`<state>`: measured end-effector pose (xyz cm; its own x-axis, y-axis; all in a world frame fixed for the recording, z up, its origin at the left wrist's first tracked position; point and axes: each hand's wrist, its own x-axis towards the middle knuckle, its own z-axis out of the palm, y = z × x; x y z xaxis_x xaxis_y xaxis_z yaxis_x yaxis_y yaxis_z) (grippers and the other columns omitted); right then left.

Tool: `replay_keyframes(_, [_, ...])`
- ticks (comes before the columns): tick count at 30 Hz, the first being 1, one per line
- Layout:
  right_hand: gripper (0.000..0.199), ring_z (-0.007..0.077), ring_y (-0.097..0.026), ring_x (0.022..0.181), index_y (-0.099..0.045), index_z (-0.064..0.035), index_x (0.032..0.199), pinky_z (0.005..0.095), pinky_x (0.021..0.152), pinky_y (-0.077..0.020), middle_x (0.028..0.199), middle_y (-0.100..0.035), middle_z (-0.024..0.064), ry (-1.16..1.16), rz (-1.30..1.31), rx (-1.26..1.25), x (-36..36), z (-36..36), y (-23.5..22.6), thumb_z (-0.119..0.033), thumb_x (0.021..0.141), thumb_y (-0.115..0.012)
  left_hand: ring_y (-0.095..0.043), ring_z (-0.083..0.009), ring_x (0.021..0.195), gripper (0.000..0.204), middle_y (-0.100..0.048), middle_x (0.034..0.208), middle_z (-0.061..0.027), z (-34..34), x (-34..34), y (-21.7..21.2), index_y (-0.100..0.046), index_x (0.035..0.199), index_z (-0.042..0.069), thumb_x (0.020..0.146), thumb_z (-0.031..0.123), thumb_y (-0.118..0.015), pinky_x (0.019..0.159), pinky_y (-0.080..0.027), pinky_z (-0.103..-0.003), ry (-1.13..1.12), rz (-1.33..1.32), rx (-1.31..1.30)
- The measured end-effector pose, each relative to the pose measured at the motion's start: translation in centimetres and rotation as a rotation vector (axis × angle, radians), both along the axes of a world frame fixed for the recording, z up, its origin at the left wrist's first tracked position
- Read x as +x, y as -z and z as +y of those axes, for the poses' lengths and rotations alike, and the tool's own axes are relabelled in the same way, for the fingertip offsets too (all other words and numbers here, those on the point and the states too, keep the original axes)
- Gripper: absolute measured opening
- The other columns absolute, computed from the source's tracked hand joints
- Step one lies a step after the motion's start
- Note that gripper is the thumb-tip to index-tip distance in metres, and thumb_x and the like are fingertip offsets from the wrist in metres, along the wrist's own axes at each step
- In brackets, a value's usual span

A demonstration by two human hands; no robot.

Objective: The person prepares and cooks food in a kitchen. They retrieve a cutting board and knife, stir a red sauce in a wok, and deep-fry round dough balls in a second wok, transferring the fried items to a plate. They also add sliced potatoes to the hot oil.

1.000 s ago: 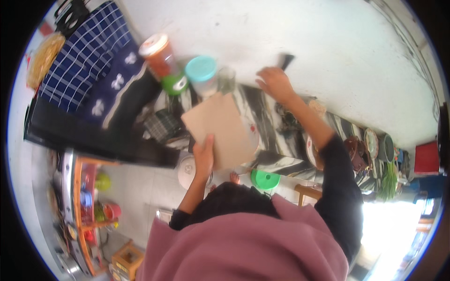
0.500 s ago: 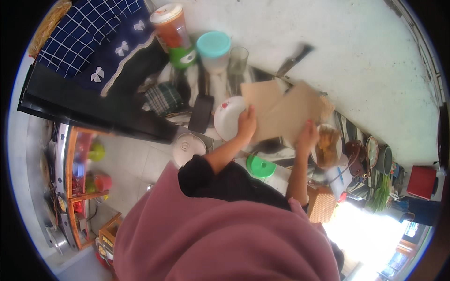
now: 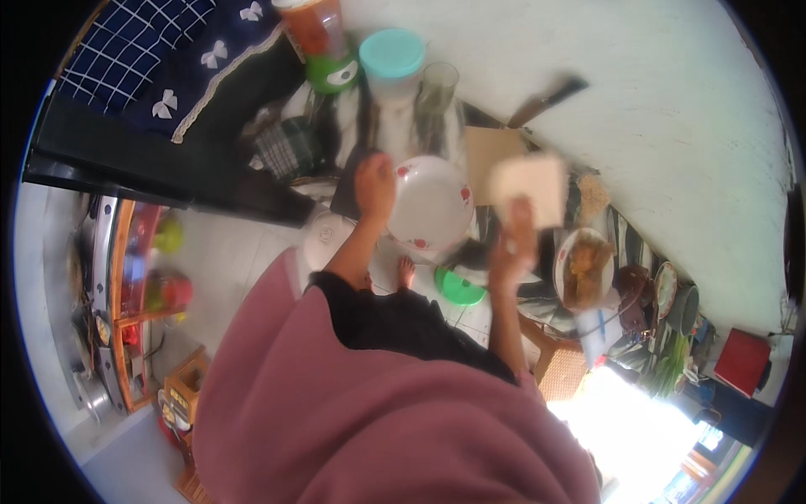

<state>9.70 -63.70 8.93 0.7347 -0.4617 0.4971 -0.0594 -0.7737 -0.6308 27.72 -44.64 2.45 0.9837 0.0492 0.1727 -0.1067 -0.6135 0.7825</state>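
My right hand [image 3: 514,256], blurred by motion, grips a pale beige square [image 3: 537,186] that looks like folded paper. Behind it, a flat brown sheet of paper [image 3: 484,153] lies on the counter, partly covered by the square. A white plate [image 3: 430,203] with red flowers sits between my hands. Close to its left rim is my left hand [image 3: 375,189]; its fingers are smeared, and I cannot tell whether they touch the plate. Just left of that hand, a dark flat tool [image 3: 346,193] is partly hidden. Right of my right hand stands a plate of brown food [image 3: 585,267].
At the back are a turquoise-lidded tub [image 3: 392,55], a glass [image 3: 438,88] and a green-and-orange container [image 3: 327,50]. A knife [image 3: 546,101] leans by the wall. A checked cloth [image 3: 290,151] lies left. Below the counter are a green plastic piece [image 3: 459,286] and a woven seat [image 3: 561,370].
The two brown sheets held between both hands have parted: one lies on the counter, and a smaller pale square is in my right hand. My left hand has moved left, off the paper.
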Motion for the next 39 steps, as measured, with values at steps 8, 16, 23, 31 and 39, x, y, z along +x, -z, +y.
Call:
replay_keyframes(8, [0.045,0.0312,-0.041,0.136,-0.058,-0.017,0.133,0.0668,0.109,-0.0205,0.147,-0.044,0.0138,-0.377,0.527,-0.317,5.2,7.5,7.8,-0.027,0.089,-0.063,-0.069,-0.0208,0.09,0.045,-0.072,0.095,-0.0085,4.9,-3.4,3.9,-0.065,0.119,0.003,0.088,0.035,-0.068,0.075,-0.055,-0.034,0.042,0.852,-0.635])
replay_keyframes(16, [0.059,0.043,-0.055,0.117,-0.054,0.0081,0.128,0.0432,0.101,-0.0404,0.124,-0.058,0.0302,0.076,0.407,0.398,5.9,1.2,9.6,-0.04,0.093,-0.061,-0.067,-0.0259,0.085,0.035,-0.069,0.096,-0.0149,3.6,-2.9,8.8,-0.064,0.106,0.003,0.081,0.025,-0.072,0.076,-0.053,-0.038,0.268,0.504,-0.175])
replay_keyframes(23, [0.054,0.0357,-0.057,0.11,-0.047,0.013,0.129,0.0426,0.096,-0.0427,0.123,-0.057,0.0297,-0.227,0.272,0.504,4.1,8.1,7.0,-0.032,0.1,-0.054,-0.058,-0.0239,0.11,0.049,-0.061,0.117,-0.016,13.4,-8.7,1.6,-0.052,0.126,0.003,0.089,0.03,-0.067,0.093,-0.046,-0.036,0.282,0.46,-0.646])
replay_keyframes(31, [0.047,0.0297,-0.059,0.104,-0.05,0.0065,0.127,0.0382,0.089,-0.046,0.117,-0.06,0.0214,-0.766,0.314,0.547,5.4,36.7,3.6,-0.029,0.098,-0.056,-0.034,-0.0203,0.137,0.077,-0.038,0.149,-0.0111,40.8,-19.4,-3.5,-0.014,0.156,0.011,0.098,0.039,-0.057,0.112,-0.031,-0.038,0.024,0.512,-1.043])
replay_keyframes(39, [0.03,0.0221,-0.061,0.094,-0.054,0.003,0.119,0.0357,0.086,-0.0477,0.104,-0.065,0.0148,-1.301,0.642,0.61,8.6,66.7,3.1,-0.017,0.097,-0.055,-0.045,-0.0194,0.13,0.063,-0.045,0.143,-0.0115,63.3,-27.9,-5.3,-0.027,0.15,0.003,0.102,0.039,-0.048,0.106,-0.039,-0.033,-0.605,0.147,-1.154])
